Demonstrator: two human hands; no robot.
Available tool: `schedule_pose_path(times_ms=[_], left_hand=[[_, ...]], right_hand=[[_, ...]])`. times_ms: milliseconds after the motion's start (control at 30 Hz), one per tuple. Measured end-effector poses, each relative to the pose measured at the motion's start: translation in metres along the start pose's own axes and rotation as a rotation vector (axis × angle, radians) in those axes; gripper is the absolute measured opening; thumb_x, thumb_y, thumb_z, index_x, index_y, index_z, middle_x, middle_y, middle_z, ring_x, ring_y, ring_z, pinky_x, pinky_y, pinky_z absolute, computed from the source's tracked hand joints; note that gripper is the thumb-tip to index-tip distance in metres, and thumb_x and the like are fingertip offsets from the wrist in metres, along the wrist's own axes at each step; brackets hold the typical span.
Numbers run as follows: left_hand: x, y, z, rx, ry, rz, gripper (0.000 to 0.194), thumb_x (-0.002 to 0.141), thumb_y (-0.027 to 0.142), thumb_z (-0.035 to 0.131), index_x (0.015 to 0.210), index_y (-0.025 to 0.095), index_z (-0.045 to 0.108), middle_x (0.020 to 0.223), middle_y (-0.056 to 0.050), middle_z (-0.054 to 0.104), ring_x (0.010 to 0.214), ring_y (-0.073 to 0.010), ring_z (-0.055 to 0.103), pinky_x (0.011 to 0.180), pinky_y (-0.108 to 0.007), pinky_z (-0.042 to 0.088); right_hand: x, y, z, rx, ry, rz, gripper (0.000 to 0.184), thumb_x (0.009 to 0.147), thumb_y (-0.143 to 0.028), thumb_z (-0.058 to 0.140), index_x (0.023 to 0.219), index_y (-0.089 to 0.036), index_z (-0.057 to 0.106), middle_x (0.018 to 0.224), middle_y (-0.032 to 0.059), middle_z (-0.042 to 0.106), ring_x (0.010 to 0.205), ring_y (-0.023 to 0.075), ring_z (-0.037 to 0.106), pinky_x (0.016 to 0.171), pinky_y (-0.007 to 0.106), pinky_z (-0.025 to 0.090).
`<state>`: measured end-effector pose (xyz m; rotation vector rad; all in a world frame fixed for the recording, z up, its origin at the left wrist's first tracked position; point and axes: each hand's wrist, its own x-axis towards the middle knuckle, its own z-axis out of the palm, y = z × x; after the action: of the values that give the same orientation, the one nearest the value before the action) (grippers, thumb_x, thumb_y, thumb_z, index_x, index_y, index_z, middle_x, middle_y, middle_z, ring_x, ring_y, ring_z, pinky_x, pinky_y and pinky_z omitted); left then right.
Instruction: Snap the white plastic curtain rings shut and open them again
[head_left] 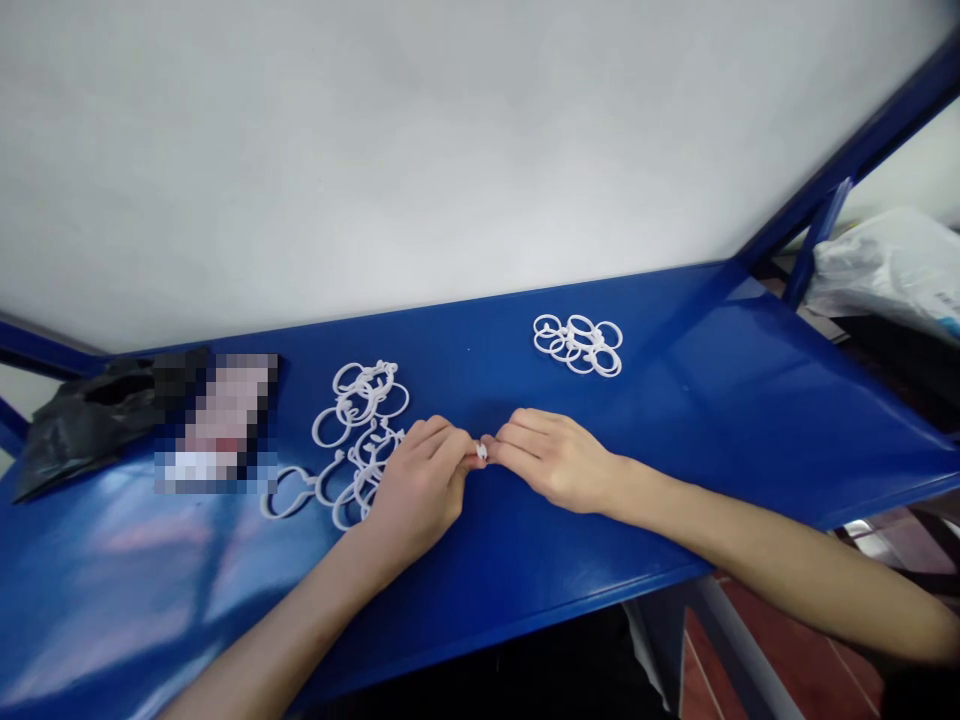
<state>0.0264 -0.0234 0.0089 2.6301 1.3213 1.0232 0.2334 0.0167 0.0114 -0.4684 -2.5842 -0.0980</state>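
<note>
Both hands meet above the middle of the blue table, closed around one small white plastic piece point(481, 453). My left hand point(424, 480) pinches it from the left, with the fingers curled. From the other side, the fingertips of my right hand point(551, 455) press on it. Most of the piece is hidden by the fingers, so its full shape does not show. Close by my left hand, and partly behind it, lies a loose pile of white plastic rings with small clasp ends point(364, 400). Farther back on the right rests a smaller cluster of white rings point(577, 343).
A black plastic bag point(97, 410) and a pixelated flat item point(225, 415) lie at the table's left end. The blue metal table point(675, 400) backs onto a pale wall point(420, 150). Blue frame posts rise at both sides. Beyond the right end is a clear plastic bag point(889, 265).
</note>
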Motion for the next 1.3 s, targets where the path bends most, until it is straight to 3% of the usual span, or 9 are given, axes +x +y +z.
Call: schedule_pose_path(times_ms=[300,500,600,700,867,1033,1167,1300], left_hand=[[0.001,-0.001,-0.001,0.214,0.008,0.139,0.031,0.095,0.006,0.048,0.068,0.021,0.049,0.065,-0.001,0.054,0.071,-0.0186,0.050,0.066,-0.034,0.039],[0.004,0.000,-0.001,0.208,0.026,0.135,0.031,0.098,0.009,0.047,0.070,0.021,0.050,0.065,-0.002,0.056,0.069,-0.0186,0.050,0.065,-0.034,0.040],[0.006,-0.001,-0.004,0.153,0.062,0.058,0.022,0.101,0.015,0.049,0.079,0.020,0.054,0.069,-0.001,0.060,0.070,-0.0180,0.053,0.065,-0.033,0.042],[0.007,-0.002,-0.007,0.130,0.119,0.006,0.013,0.101,0.018,0.053,0.088,0.019,0.056,0.075,-0.002,0.065,0.073,-0.0182,0.056,0.068,-0.033,0.044],[0.006,-0.006,-0.007,0.097,0.090,-0.001,0.015,0.101,0.018,0.053,0.088,0.020,0.059,0.074,-0.001,0.066,0.072,-0.0172,0.055,0.068,-0.032,0.044],[0.005,-0.005,-0.006,0.099,0.054,0.066,0.020,0.099,0.012,0.052,0.082,0.019,0.059,0.070,0.000,0.064,0.072,-0.0169,0.054,0.067,-0.032,0.043],[0.003,-0.003,-0.005,0.145,0.038,0.124,0.030,0.097,0.004,0.047,0.072,0.020,0.056,0.065,0.000,0.058,0.071,-0.0175,0.051,0.066,-0.032,0.041],[0.003,-0.006,-0.005,0.176,-0.003,0.135,0.029,0.098,0.009,0.049,0.072,0.020,0.058,0.067,-0.001,0.060,0.070,-0.0176,0.051,0.066,-0.033,0.040]], right_hand=[[0.003,-0.006,0.001,-0.158,0.086,-0.081,0.025,0.101,-0.009,0.049,0.083,-0.014,0.067,0.071,0.0036,0.064,0.068,0.0170,0.052,0.063,0.032,0.044],[0.002,-0.005,0.002,-0.184,0.078,-0.043,0.025,0.102,-0.010,0.045,0.092,-0.015,0.067,0.074,0.0051,0.067,0.071,0.0182,0.057,0.063,0.033,0.047],[0.005,-0.001,0.001,-0.051,0.080,0.072,0.022,0.104,-0.014,0.045,0.101,-0.015,0.067,0.084,0.0073,0.072,0.078,0.0190,0.062,0.069,0.033,0.052],[0.007,0.003,0.002,0.223,0.164,0.243,0.015,0.104,-0.022,0.051,0.105,-0.017,0.065,0.093,0.0071,0.075,0.083,0.0177,0.067,0.074,0.031,0.056],[0.007,0.005,0.004,0.577,0.165,0.394,0.013,0.101,-0.029,0.058,0.100,-0.020,0.068,0.092,0.0035,0.075,0.082,0.0150,0.069,0.074,0.028,0.056],[0.005,0.006,0.004,0.603,0.155,0.300,0.014,0.101,-0.025,0.058,0.097,-0.019,0.069,0.086,0.0027,0.074,0.078,0.0146,0.065,0.073,0.029,0.054],[0.003,0.004,0.003,0.540,0.066,0.209,0.018,0.103,-0.021,0.052,0.095,-0.017,0.068,0.086,0.0043,0.073,0.075,0.0146,0.063,0.075,0.031,0.053],[0.005,0.006,0.003,0.485,0.028,0.188,0.017,0.103,-0.022,0.052,0.095,-0.018,0.067,0.087,0.0041,0.073,0.077,0.0147,0.063,0.076,0.031,0.053]])
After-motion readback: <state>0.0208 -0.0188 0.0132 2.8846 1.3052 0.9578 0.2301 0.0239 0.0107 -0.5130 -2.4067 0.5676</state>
